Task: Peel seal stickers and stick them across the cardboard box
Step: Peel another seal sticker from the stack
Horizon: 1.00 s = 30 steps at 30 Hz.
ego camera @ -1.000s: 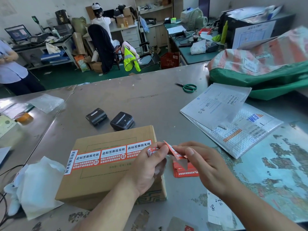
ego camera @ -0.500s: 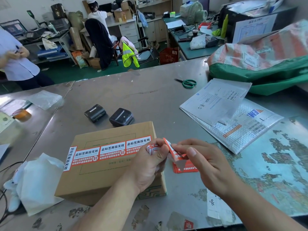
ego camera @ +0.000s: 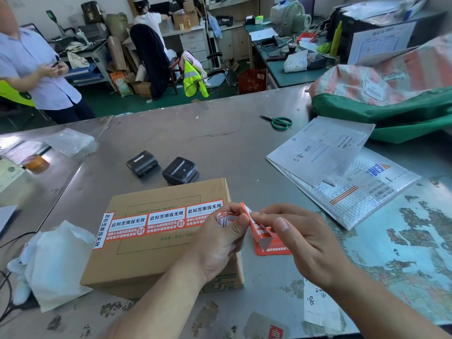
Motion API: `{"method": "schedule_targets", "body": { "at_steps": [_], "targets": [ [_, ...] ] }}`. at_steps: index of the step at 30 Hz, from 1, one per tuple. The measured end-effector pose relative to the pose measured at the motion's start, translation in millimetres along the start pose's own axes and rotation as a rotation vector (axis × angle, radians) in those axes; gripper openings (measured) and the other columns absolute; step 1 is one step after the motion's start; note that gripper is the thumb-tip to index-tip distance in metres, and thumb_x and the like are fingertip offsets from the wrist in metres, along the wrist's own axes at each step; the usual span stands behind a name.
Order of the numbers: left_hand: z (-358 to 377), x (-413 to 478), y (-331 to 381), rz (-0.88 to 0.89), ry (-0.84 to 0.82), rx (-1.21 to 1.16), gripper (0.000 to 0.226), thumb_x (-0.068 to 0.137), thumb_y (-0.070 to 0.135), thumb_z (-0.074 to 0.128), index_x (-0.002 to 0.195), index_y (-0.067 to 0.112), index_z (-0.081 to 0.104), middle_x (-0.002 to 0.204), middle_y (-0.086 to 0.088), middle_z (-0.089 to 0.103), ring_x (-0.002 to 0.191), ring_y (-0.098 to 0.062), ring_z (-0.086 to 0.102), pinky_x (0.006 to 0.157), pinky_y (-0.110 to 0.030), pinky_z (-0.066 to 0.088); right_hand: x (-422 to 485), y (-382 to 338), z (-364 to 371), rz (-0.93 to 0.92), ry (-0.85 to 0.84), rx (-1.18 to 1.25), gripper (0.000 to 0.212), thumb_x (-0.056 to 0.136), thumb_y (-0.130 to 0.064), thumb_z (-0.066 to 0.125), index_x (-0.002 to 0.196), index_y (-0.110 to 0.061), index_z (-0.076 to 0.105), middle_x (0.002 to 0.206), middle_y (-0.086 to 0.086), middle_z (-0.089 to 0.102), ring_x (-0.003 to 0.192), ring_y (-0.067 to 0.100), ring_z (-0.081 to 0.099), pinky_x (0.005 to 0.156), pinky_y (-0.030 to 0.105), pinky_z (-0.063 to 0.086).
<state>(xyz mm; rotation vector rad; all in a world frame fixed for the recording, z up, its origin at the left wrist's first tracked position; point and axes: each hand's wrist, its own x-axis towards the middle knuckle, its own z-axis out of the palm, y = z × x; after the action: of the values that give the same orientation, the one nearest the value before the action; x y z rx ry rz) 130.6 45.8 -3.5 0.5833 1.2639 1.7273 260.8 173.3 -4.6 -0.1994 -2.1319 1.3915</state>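
Observation:
A brown cardboard box [ego camera: 156, 258] lies on the metal table in front of me. Orange and white seal stickers [ego camera: 161, 221] run in a strip across its top and down its left edge. Over the box's right edge, my left hand [ego camera: 220, 241] grips a folded bundle of sticker sheet [ego camera: 226, 217]. My right hand [ego camera: 300, 236] pinches one orange sticker [ego camera: 259, 231] that bends away from that bundle, its grey underside showing. A small stack of orange stickers [ego camera: 274, 248] lies on the table under my hands.
Two black handheld devices [ego camera: 179, 170] sit just beyond the box. White tissue [ego camera: 53, 260] lies at its left, bubble mailers and papers [ego camera: 342, 167] at the right, green scissors [ego camera: 278, 122] farther back, a striped green sack [ego camera: 391, 99] at far right. A person [ego camera: 36, 72] stands at left.
My hands stay over the box's right edge, and the sticker in my right hand has bent further down from the bundle. The view has tilted slightly upward.

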Motion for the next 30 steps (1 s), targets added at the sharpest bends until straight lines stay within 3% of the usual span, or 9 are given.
{"method": "schedule_targets", "body": {
  "at_steps": [9,14,19,22,30],
  "targets": [
    [0.7,10.4,-2.6,0.010,0.078,0.063,0.042,0.051,0.055,0.089,0.072,0.025,0.068,0.058,-0.005,0.049,0.052,-0.014,0.029,0.049,-0.033,0.015,5.5,5.8,-4.4,0.005,-0.004,-0.015,0.046,0.099,-0.037,0.041,0.104,-0.015,0.081,0.102,-0.009,0.073,0.094,0.007,0.071,0.075,0.017,0.050],
    [-3.8,12.0,-3.5,0.000,0.011,0.014,0.040,0.059,0.048,0.087,0.081,0.020,0.070,0.053,-0.003,0.045,0.039,-0.007,0.028,0.047,-0.025,0.016,10.0,11.3,-6.9,0.045,0.000,0.081,0.044,0.100,-0.038,0.039,0.106,-0.024,0.080,0.101,-0.012,0.074,0.097,0.014,0.071,0.080,0.021,0.050],
    [-6.9,13.5,-2.2,-0.005,0.021,0.066,0.030,0.065,0.040,0.085,0.081,0.019,0.071,0.063,-0.004,0.037,0.038,-0.007,0.025,0.046,-0.025,0.017,11.1,14.3,-8.1,0.049,0.009,0.059,0.057,0.100,-0.058,0.037,0.105,-0.022,0.080,0.101,-0.013,0.074,0.096,0.012,0.071,0.079,0.020,0.050],
    [-5.6,13.2,-1.4,-0.010,0.047,0.078,0.016,0.072,0.030,0.076,0.080,0.018,0.070,0.050,-0.002,0.035,0.039,-0.007,0.024,0.048,-0.029,0.014,12.1,18.1,-8.6,0.032,-0.007,0.000,0.059,0.100,-0.057,0.036,0.106,-0.018,0.080,0.101,-0.012,0.074,0.096,0.012,0.071,0.078,0.021,0.050],
    [-2.0,13.3,1.5,-0.011,0.072,0.159,0.009,0.073,0.032,0.071,0.075,0.024,0.069,0.049,0.006,0.041,0.042,-0.008,0.025,0.048,-0.028,0.015,13.7,17.9,-11.7,-0.008,-0.044,-0.112,0.046,0.101,-0.042,0.041,0.105,-0.019,0.081,0.099,-0.011,0.073,0.093,0.007,0.071,0.076,0.019,0.050]
  ]
}}
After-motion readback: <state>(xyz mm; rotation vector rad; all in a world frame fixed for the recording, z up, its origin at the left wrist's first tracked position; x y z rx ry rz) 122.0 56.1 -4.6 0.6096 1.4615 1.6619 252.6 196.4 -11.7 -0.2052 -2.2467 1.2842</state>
